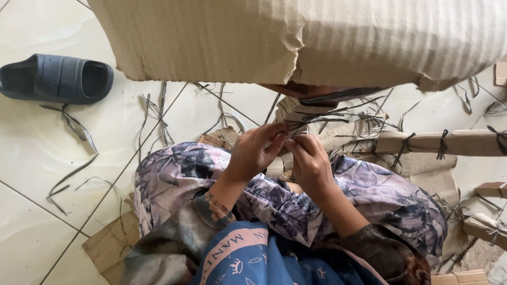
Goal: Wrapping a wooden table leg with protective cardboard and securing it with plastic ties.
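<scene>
1. Two bare hands meet at centre frame, above a lap covered in floral purple-grey cloth (174,169).
2. Left hand (255,150): fingers curled, tips pinched on a thin dark strip (296,126) at the near edge of a folded brown corrugated cardboard bundle (296,113).
3. Right hand (311,161): fingers bent inward, thumb and forefinger closed at the same spot, touching the left fingertips. Exactly what it grips, cannot tell; it looks like the same strip.
4. Bundle sits just far of the hands, partly hidden under a large torn sheet of corrugated cardboard (296,37) spanning the far side of the frame.
5. Right of the hands: a long rolled cardboard tube (465,142) tied with dark strips, lying on more flat cardboard.
6. Far left: dark grey rubber slide sandal (55,79) on the pale tiled floor (31,221), well apart from the hands.
7. Loose dark strip offcuts (79,129) scattered over the tiles, left and centre.
</scene>
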